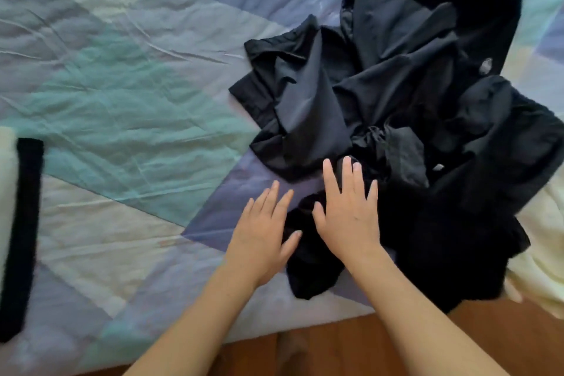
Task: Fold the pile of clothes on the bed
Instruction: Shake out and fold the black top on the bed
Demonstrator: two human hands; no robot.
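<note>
Both hands flat, fingers spread — left hand (262, 232) and right hand (348, 210) pressing a small dark garment (308, 272) at the bed's (128, 94) near edge — one folded strip (23, 235) set aside, the black pile (406, 94) mostly unfolded.

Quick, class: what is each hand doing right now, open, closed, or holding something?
Left hand: open, fingers straight, at the edge of the black clothes.
Right hand: open, flat on the clothes, no grip.
</note>
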